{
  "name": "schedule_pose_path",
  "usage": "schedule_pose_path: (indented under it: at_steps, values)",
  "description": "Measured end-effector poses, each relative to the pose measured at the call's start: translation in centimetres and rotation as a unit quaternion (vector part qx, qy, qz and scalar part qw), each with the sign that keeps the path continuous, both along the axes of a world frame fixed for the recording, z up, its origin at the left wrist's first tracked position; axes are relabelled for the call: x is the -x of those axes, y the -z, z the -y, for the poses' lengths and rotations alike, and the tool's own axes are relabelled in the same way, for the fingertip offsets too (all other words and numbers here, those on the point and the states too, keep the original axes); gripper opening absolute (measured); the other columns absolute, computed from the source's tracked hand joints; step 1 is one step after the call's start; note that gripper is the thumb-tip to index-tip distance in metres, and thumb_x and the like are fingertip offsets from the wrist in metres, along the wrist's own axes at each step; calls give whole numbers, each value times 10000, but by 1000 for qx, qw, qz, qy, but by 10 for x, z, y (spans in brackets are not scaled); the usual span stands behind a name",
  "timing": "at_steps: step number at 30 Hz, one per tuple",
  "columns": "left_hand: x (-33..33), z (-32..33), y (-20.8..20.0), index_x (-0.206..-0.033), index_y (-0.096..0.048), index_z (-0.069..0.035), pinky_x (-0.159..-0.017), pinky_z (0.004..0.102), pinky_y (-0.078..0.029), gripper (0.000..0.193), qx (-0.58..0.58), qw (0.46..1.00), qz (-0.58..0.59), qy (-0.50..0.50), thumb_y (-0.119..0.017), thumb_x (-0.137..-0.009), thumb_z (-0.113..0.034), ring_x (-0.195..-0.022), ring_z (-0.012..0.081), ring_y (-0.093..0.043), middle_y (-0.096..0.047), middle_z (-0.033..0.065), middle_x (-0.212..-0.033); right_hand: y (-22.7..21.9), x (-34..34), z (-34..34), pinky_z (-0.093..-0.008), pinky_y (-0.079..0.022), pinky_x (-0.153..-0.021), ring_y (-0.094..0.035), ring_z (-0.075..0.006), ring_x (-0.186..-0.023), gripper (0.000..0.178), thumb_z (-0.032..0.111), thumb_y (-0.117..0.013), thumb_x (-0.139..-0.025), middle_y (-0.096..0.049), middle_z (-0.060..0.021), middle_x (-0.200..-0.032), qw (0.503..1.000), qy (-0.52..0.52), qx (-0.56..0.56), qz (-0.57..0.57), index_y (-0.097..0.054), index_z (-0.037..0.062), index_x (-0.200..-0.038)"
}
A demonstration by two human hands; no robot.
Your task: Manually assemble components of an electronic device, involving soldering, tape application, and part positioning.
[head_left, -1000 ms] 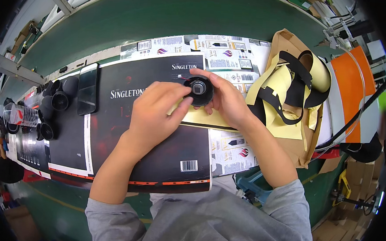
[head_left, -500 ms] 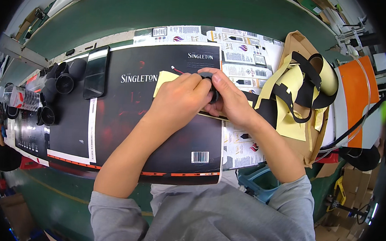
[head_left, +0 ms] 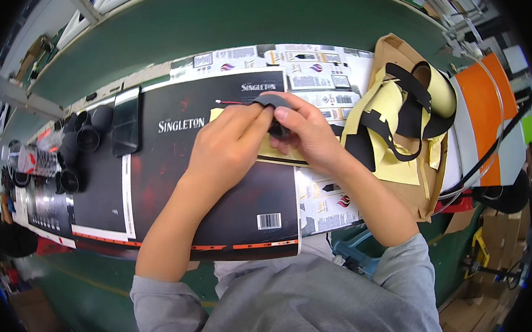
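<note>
Over a dark printed sheet [head_left: 167, 184], I grip a dark curved piece [head_left: 272, 99] between both hands: the fingers of my right hand [head_left: 310, 132] close round its right side, thumb pressed on it, while those of my left hand [head_left: 231, 136] pinch at its left edge. The exact contact beneath my left fingertips is hidden. A thin red wire [head_left: 226, 102] shows beyond my left knuckles, near a yellow sheet [head_left: 269, 152] under my hands. Good handling, I judge, calls for a steady right-hand cradle, light and even left-hand pressure, and the wire clear of any pinch. At right, a cardboard tray [head_left: 388, 47] carries yellow-and-black strips [head_left: 400, 167]; a phone [head_left: 127, 123] lies at left.
</note>
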State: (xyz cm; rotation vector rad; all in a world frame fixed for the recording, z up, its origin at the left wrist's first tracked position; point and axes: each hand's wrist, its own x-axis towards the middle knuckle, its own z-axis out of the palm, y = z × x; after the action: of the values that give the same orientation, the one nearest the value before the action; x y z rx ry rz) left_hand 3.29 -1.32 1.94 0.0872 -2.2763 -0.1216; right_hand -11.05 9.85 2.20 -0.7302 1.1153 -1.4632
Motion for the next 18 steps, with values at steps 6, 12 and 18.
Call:
schedule_pose_path:
  at_steps: [6,12,18]
  values:
    - [-5,-12,-6,-1128,-615,2,-815,361,-527,368,-251,966,-57,-20,-739,-789,-70,-907,268,-645,-637,116,-1088,7,12,1,-285,-532,-526,-655,-201,-700,423,291,-368,-992,-623,-132,-974,990,5,67,123,-492,3,-1275]
    - [10,-28,0,-1291,-477,16,-866,293,-508,461,-665,741,5,93,-672,-913,-164,-1017,151,-594,-585,116,-1153,5,4,-2,-301,-560,-555,-640,-209,-745,465,266,-325,-1013,-581,-146,-1104,994,-18,39,104,-372,51,-1422]
    - [11,-19,10,-1193,-521,-12,-883,265,-497,279,-709,695,-80,84,-612,-948,-110,-980,130,-591,-618,94,-1071,-4,-1,-6,-257,-531,-583,-626,-157,-679,489,276,-392,-1012,-593,-114,-980,996,-41,-3,-75,-316,87,-1457]
